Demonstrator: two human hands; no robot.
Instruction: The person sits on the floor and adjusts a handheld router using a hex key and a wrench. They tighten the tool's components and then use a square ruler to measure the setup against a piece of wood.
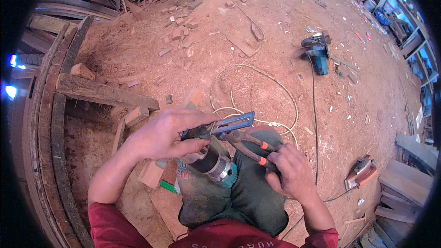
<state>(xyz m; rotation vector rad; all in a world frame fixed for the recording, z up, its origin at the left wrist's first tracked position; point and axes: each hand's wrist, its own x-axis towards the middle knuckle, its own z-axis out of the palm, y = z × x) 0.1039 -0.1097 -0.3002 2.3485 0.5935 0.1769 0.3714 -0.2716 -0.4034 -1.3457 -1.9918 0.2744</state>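
My left hand [167,133] is closed around a blue slotted metal piece [239,121], thumb below and forefinger along the top. In my right hand [291,165] are pliers [248,149] with dark handles and orange bands. Their jaws meet the blue piece near its middle; exactly what they bite on is hidden. Below, a power tool with a teal body [226,179], a silver collar and a black section rests against my lap. My left hand covers part of the tool, and I cannot tell whether the blue piece is joined to it.
A wooden frame [98,93] stands at the left. On the dusty floor lie a teal circular saw [320,57], an orange-red power tool [360,174], a looped pale cord [289,96] and several wood offcuts [179,32]. Boards [409,181] are stacked at the right.
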